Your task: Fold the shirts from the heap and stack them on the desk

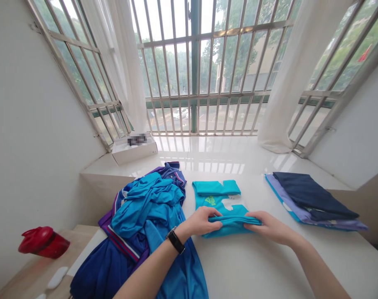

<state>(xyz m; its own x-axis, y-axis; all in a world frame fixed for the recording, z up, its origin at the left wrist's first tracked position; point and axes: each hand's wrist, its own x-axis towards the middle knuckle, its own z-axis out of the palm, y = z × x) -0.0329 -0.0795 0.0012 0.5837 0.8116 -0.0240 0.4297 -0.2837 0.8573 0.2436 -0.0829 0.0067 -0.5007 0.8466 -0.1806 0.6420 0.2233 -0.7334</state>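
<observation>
A turquoise shirt (220,201) with a white patch and a yellow-green print lies partly folded on the white table in front of me. My left hand (204,221) pinches the left end of a fold along its near edge. At the right end of that same fold, my right hand (260,224) grips the cloth between thumb and fingers. A black band with a dark face sits on my left wrist. Left of the shirt is a loose heap of blue and purple clothes (148,203), close to my left forearm.
A stack of folded clothes (313,199), dark navy on top, lies at the right. On the window ledge stands a white box (134,151). A red lidded cup (44,242) and a white mouse-like object (57,277) rest on a wooden surface at left. Barred windows stand behind.
</observation>
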